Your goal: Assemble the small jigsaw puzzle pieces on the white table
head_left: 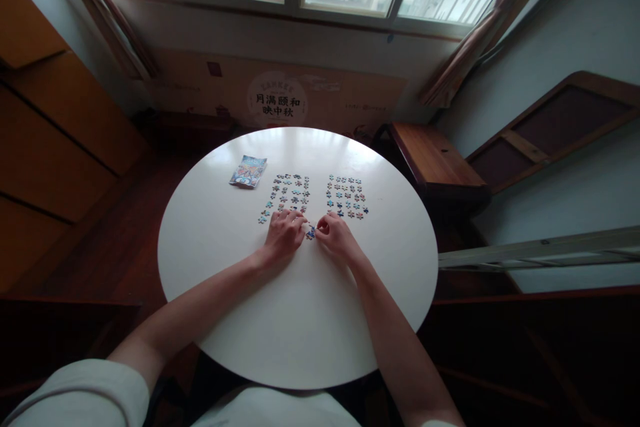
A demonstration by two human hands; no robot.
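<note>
Between my two hands, small blue and multicoloured jigsaw puzzle pieces (pixel 311 233) lie on the round white table (pixel 295 320). My left hand (pixel 285 235) rests on the tabletop with its fingers curled, and its thumb and fingertips close in on the left side of these pieces. From the other side my right hand (pixel 337 235) pinches at their right edge with thumb and forefinger. The fingertips partly hide what they grip. Just beyond my left hand, loose puzzle pieces (pixel 295 192) are laid out in rows. A second group of puzzle pieces (pixel 349 188) lies beyond my right hand.
A colourful printed packet (pixel 249 171) lies at the table's far left. Behind the table stands a printed board (pixel 200 90) under the windows. A wooden stool or bench (pixel 435 157) is at the right, and an orange-brown cabinet (pixel 55 127) at the left.
</note>
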